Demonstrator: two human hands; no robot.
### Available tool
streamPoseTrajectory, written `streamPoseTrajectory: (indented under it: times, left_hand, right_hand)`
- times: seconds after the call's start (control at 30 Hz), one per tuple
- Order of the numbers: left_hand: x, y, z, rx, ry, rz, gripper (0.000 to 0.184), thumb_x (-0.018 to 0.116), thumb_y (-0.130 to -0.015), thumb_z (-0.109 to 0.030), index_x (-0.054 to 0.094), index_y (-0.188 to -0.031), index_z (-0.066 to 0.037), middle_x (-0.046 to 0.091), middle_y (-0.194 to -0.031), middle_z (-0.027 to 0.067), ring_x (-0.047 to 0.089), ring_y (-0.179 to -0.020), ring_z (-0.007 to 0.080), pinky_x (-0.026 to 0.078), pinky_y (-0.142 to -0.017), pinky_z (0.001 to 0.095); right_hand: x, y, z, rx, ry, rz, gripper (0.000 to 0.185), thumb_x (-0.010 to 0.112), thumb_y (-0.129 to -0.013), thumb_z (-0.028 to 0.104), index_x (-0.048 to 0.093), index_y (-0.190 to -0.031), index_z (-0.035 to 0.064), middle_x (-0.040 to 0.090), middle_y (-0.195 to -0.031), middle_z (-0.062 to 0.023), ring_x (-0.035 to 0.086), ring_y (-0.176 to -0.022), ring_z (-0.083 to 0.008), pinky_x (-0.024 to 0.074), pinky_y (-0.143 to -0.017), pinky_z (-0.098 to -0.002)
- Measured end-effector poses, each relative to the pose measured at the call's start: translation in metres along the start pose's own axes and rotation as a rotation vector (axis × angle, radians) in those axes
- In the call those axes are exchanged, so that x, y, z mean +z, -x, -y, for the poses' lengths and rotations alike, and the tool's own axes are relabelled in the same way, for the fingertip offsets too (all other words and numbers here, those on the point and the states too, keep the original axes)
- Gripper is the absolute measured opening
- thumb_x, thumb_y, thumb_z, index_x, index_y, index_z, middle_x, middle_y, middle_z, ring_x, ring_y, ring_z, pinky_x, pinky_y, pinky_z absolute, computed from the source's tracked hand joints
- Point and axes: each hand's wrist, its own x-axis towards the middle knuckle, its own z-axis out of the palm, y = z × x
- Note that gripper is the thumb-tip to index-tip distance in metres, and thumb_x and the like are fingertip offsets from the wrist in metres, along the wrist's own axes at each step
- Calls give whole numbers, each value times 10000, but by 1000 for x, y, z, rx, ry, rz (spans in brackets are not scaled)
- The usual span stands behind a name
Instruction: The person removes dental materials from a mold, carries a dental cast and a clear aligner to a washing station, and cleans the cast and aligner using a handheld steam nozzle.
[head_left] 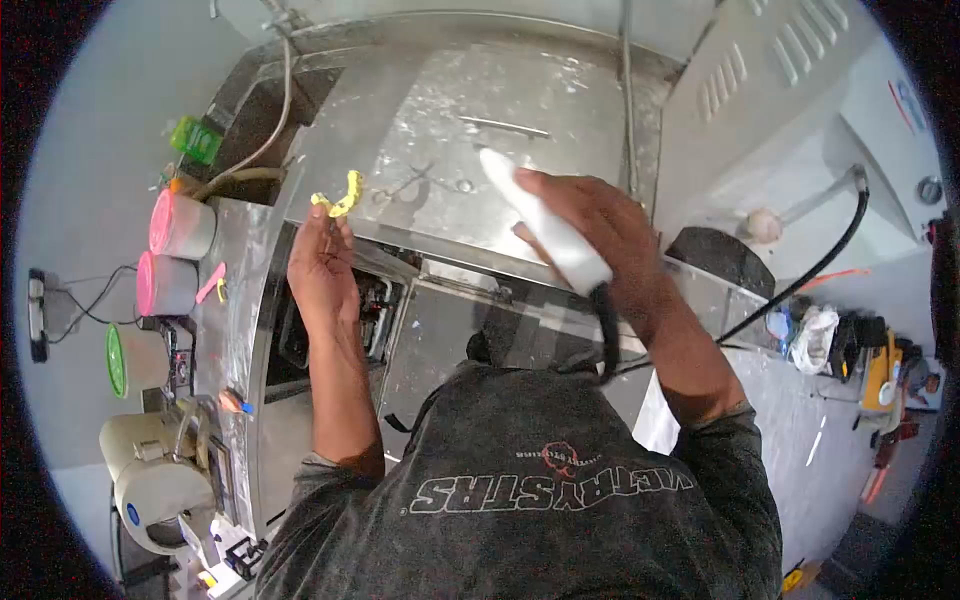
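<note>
Between the fingertips of my left hand (325, 262) is a curved yellow piece (345, 198) with a rough surface, raised over the front edge of the metal worktop. My right hand (605, 230) is wrapped round a white handheld device (545, 222). Its narrow tip points up and to the left, and a black cable leaves its lower end. The device and the yellow piece are well apart. On the metal worktop (430, 110), between the two hands, lies a pair of scissors (415, 182). A thin metal rod (505, 126) lies beyond them.
Several lidded tubs, one a pink-lidded tub (187, 223), stand at the left beside a beige machine (150, 475). A hose (285, 100) hangs at the back left. To the right are a large white cabinet (800, 120) and a black cable (840, 245).
</note>
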Motion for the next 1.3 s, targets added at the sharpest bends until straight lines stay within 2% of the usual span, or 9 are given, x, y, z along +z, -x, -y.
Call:
streamPoseTrajectory:
  times: [0.13, 0.23, 0.4, 0.5, 0.57, 0.77, 0.93, 1.13, 1.3]
  left_hand:
    - [-36, -22, -28, 182, 87, -69, 240, 671, -943, -186, 643, -1068, 16, 658, -959, 53, 628, -846, 118, 525, -765, 244]
    - [-68, -30, -37, 211, 96, -157, 253, 674, -941, -192, 643, -1073, 22, 661, -937, 55, 629, -844, 119, 524, -767, 243]
    - [-111, -26, -34, 97, 129, -217, 250, 700, -918, -178, 656, -1063, 21, 674, -984, 69, 645, -832, 144, 534, -740, 247]
    - [-115, -27, -31, 53, 137, -232, 253, 709, -908, -166, 654, -1074, 18, 679, -1001, 75, 654, -856, 152, 546, -777, 245]
    - [-115, -34, -32, -24, 232, -217, 233, 701, -911, -139, 644, -1080, 12, 679, -1018, 85, 661, -904, 155, 562, -820, 242]
    - [-98, -35, -54, -293, 536, 49, 196, 648, -942, -90, 618, -1088, 38, 670, -1040, 122, 675, -901, 188, 604, -777, 246]
    - [-89, -29, -65, -322, 572, 84, 207, 637, -946, -80, 604, -1100, 54, 662, -1038, 142, 675, -891, 204, 615, -776, 268]
    - [-79, -27, -70, -304, 559, 122, 204, 632, -948, -74, 591, -1087, 69, 651, -1029, 158, 675, -902, 216, 615, -784, 273]
    - [-72, -25, -67, -311, 542, 138, 197, 639, -935, -50, 597, -1087, 68, 655, -1057, 154, 681, -931, 216, 611, -821, 288]
  right_hand:
    - [76, -36, -6, -47, -223, 1, 563, 718, -832, 177, 508, -1351, 114, 665, -1076, -163, 660, -918, -355, 533, -772, -440]
    - [111, -43, -3, 21, -168, 109, 530, 719, -841, 180, 521, -1327, 107, 665, -1031, -167, 662, -879, -363, 534, -747, -439]
    - [136, -38, 14, 202, -123, 150, 506, 725, -847, 174, 537, -1311, 98, 667, -1050, -164, 663, -930, -350, 533, -773, -417]
    - [151, -35, 17, 108, -116, 92, 559, 756, -821, 162, 533, -1330, 101, 673, -1076, -155, 668, -934, -330, 533, -776, -408]
    - [156, -39, 23, 38, -146, 23, 579, 774, -798, 151, 546, -1328, 94, 675, -1092, -155, 667, -942, -318, 529, -787, -408]
    - [152, -60, 61, 32, -133, -14, 579, 813, -752, 172, 601, -1283, 86, 690, -1072, -122, 669, -914, -277, 522, -777, -381]
    - [134, -73, 80, 56, -42, -33, 597, 822, -738, 168, 600, -1286, 81, 699, -1056, -105, 671, -897, -261, 521, -762, -372]
    - [128, -80, 86, -110, -64, -147, 617, 829, -726, 155, 593, -1289, 67, 693, -1086, -99, 671, -911, -253, 520, -743, -355]
    - [127, -78, 86, -114, -102, -39, 665, 805, -698, 113, 571, -1319, 57, 671, -1150, -104, 665, -947, -264, 513, -775, -371]
